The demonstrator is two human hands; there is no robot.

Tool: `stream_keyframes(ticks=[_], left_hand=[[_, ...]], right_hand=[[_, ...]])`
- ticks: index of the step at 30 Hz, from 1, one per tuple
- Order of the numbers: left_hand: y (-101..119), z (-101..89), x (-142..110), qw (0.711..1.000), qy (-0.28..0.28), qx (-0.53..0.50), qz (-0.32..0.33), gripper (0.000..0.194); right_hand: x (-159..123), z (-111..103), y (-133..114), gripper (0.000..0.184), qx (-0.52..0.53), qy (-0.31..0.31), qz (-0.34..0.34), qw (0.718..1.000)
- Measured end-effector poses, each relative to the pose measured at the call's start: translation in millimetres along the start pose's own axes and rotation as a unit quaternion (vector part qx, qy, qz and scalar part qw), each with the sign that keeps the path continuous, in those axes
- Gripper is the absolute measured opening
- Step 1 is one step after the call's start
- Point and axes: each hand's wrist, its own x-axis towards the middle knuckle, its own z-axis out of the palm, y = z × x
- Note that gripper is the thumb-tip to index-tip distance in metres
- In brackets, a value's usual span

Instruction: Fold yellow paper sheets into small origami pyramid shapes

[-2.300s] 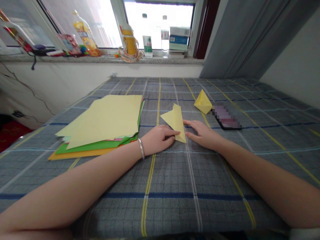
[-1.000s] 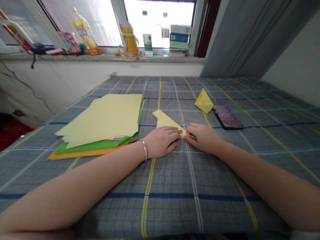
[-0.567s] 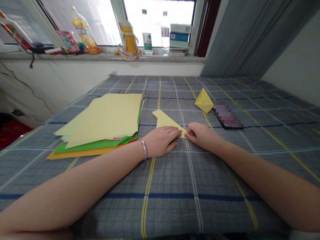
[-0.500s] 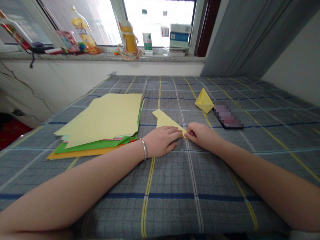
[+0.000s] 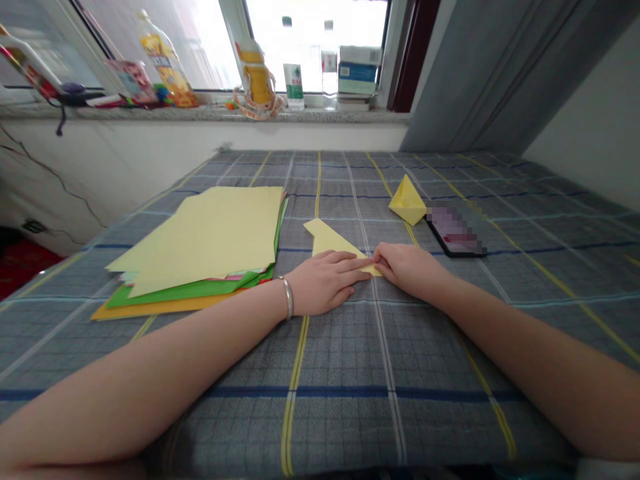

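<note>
A folded piece of pale yellow paper (image 5: pixel 330 237) lies on the checked cloth in front of me. My left hand (image 5: pixel 327 283), with a silver bangle at the wrist, rests flat over its lower part, fingers stretched to the right. At the paper's right end my right hand (image 5: pixel 405 267) is closed, thumb and fingers pinching its edge. The fingertips of both hands meet there, and part of the paper is hidden beneath them. Farther back and to the right stands a folded yellow paper shape (image 5: pixel 409 202) with a pointed top.
A stack of coloured paper (image 5: pixel 210 230), yellow on top, lies left of my hands. Beside the folded shape is a phone (image 5: pixel 457 230) with a blurred screen. Bottles, a yellow cup (image 5: pixel 257 80) and boxes (image 5: pixel 357 73) line the windowsill at the back.
My left fingertips have slid slightly right along the paper. My right hand has shifted a little, and more of the paper's right end shows below the fingers.
</note>
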Motion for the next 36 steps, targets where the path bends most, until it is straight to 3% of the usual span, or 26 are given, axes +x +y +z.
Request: stream_keyframes(ticks=[5,9,13,19,28,36], left_hand=[[1,-0.3,1,1.000,-0.018,-0.010,-0.012,0.042],[2,-1.1,1,1.000,-0.023,-0.001,-0.014,0.044],[3,-2.3,2,1.000,-0.016,0.001,-0.015,0.045],[3,-3.5,4,1.000,-0.007,0.000,-0.010,0.042],[12,-9.5,15,0.998,-0.009,0.068,-0.009,0.035],[2,-11.2,12,0.997,-0.010,0.069,0.021,0.031]], right_hand=[[-2,3,10,0.014,0.030,0.004,-0.012,0.999],[-5,2,20,0.012,0.087,0.043,-0.041,0.994],[-9,-4,24,0.016,0.090,0.071,-0.124,0.986],[-9,-9,18,0.021,0.032,0.047,-0.235,0.970],[-9,-17,5,0.020,-0.063,0.005,-0.219,0.974],[-11,-22,9,0.014,-0.067,-0.014,-0.200,0.977]])
